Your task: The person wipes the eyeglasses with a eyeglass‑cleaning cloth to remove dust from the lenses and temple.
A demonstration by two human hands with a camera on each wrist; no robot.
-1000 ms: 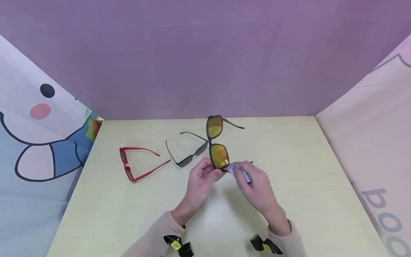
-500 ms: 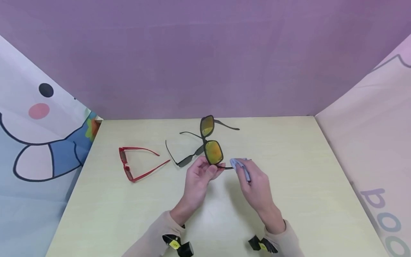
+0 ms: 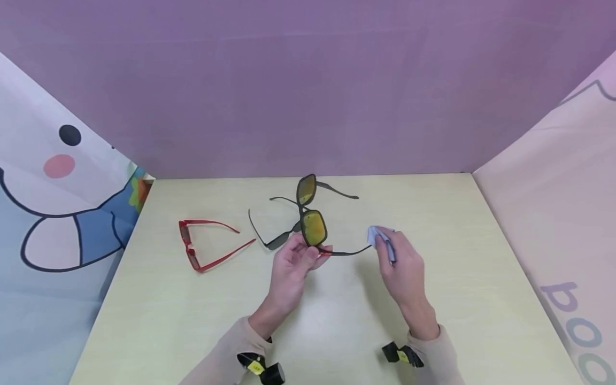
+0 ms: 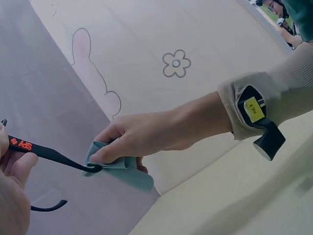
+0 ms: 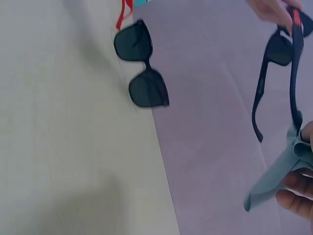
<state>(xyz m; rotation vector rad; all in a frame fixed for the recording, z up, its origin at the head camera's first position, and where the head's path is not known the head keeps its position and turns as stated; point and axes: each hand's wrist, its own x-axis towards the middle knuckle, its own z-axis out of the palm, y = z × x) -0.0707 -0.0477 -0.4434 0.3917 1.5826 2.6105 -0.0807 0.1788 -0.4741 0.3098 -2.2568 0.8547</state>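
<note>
My left hand (image 3: 290, 272) pinches a pair of dark-framed sunglasses (image 3: 315, 229) with yellow mirrored lenses near the hinge of the lower temple arm. They are held up above the table, lenses upright, both arms unfolded and pointing right. My right hand (image 3: 404, 270) pinches a folded light-blue cloth (image 3: 372, 235) around the tip of that same arm. In the left wrist view the arm (image 4: 54, 155) carries orange lettering, and its curved end meets the cloth (image 4: 129, 177). The right wrist view shows the cloth (image 5: 274, 178) hanging below the arm tip.
Dark sunglasses (image 3: 279, 240) lie unfolded on the table (image 3: 192, 321), partly behind the held pair. Left of them lie red-framed glasses (image 3: 190, 248), arms unfolded. A purple backdrop (image 3: 308, 96) stands along the far edge, with printed panels at both sides.
My right hand has slid rightward with the cloth, from near the hinge to the temple arm's tip. My left hand and the held sunglasses have shifted slightly left.
</note>
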